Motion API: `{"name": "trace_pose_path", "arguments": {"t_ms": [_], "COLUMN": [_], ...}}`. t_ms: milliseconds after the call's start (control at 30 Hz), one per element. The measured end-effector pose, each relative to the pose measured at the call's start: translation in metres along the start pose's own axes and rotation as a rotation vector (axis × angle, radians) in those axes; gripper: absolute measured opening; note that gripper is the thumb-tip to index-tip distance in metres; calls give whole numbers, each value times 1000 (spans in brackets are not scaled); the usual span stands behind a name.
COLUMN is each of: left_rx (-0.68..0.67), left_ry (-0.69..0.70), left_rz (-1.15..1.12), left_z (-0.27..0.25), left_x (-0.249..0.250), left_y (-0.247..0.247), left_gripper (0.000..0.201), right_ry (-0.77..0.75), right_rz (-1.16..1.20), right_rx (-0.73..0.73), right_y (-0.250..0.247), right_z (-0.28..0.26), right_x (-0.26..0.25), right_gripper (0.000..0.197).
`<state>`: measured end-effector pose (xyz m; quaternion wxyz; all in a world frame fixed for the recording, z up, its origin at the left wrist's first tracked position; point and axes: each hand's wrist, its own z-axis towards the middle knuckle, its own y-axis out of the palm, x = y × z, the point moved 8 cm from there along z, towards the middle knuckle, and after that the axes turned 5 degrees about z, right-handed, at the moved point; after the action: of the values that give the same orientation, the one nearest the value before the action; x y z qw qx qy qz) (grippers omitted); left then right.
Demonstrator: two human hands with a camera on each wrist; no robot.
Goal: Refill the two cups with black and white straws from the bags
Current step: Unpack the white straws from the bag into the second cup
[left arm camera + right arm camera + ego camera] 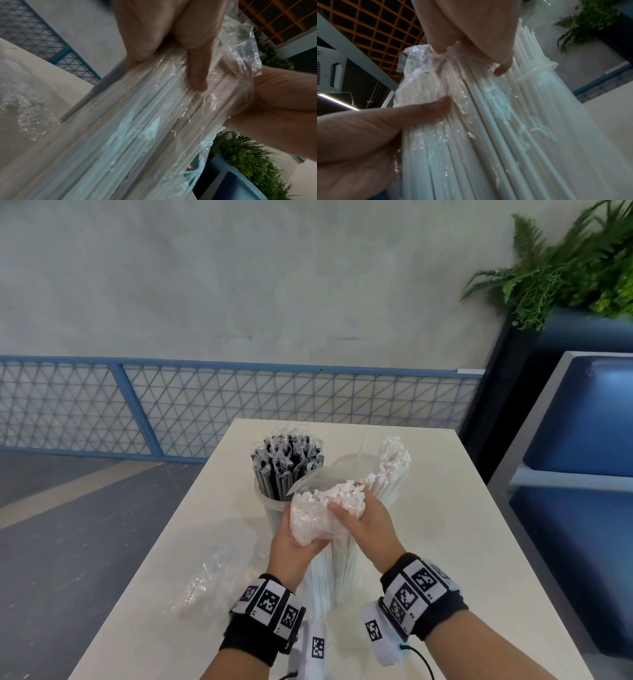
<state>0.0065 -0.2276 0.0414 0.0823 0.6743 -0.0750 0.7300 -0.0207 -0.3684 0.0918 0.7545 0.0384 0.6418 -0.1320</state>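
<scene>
A clear cup [274, 508] at mid-table is packed with wrapped black straws [286, 463]. To its right a second clear cup [346, 462] holds white straws [394, 460]. In front of both cups stands an upright clear bag of white straws [320, 573]. My left hand [294, 546] grips this bag [137, 121] near its open top. My right hand [363, 522] reaches into the mouth and grips a bunch of white straws [471, 135], thumb [428, 108] on the plastic. The second cup's rim [537, 71] shows just behind.
An empty crumpled clear bag [212, 580] lies on the white table [445, 542] at the left, near the edge. A blue mesh fence [205, 405] runs beyond the table. Blue seating [582, 474] and a plant [565, 268] stand on the right.
</scene>
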Motion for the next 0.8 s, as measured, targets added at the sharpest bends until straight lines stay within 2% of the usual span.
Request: {"name": "trace_pose_path", "arguments": {"t_ms": [167,300,367,467,600,700,767,800], "left_rx": [-13,11,27,62,87,85,96,100], "left_ry": [-10,-30,-48,-63,-64,-67,-72,-82], "left_rz": [3,24,32,46,50,53,60,42], "left_z": [2,6,7,10,15,16,15,14], "left_x": [1,-1,-5,-11,-11,-10,-8,-9], "left_y": [3,5,5,2,1,2,2,1], "left_gripper": [78,65,63,63,68,73,72,75], "right_ry": [-147,-224,-236,-206,-137,-109,-122,-152], "right_rz": [-23,13,91,201,216,99,-56,-132], "right_rx": [75,186,214,173,44,-83,-52,-16], "right_y": [-13,-30,-37,-39,-32,-23,-26,-29], "right_z": [9,21,26,29,16,7,4,2], "right_x": [-38,-65,-79,-83,-67,-51,-43,-43], "right_gripper": [12,34,24,14,34,33,56,61]}}
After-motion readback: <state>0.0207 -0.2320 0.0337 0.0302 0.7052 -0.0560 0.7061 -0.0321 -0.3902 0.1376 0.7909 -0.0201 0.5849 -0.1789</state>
